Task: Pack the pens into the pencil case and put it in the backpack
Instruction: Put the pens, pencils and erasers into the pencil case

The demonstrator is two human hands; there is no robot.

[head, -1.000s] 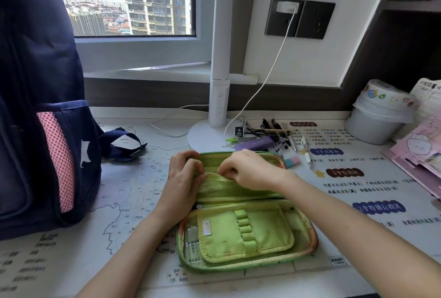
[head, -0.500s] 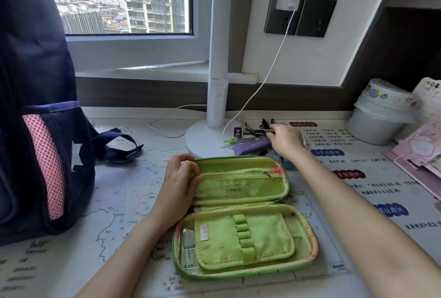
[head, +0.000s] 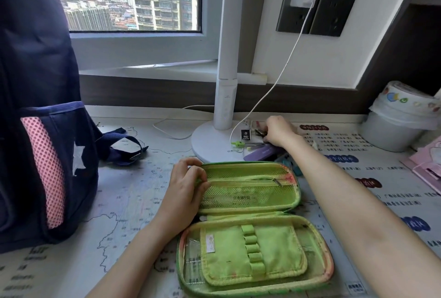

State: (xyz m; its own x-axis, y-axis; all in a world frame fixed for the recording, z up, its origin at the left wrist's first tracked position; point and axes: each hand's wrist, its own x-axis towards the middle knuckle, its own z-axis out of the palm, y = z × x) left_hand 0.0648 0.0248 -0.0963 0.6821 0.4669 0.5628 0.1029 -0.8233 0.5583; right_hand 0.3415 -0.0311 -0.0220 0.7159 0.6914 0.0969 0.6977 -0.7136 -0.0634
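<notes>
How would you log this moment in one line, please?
left hand holds open pencil case; right hand at pens, grip unclear; backpack upright

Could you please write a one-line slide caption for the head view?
Left hand holds the open green pencil case while right hand reaches for pens by the lamp base.

The right hand (head: 278,130) covers the small dark pens (head: 259,133) by the round white lamp base (head: 210,142), so whether its grip closes on one cannot be told. The dark blue fabric backpack (head: 35,107) is cut by the left and top edges, the green fabric pencil case (head: 253,257) by the bottom edge.
</notes>
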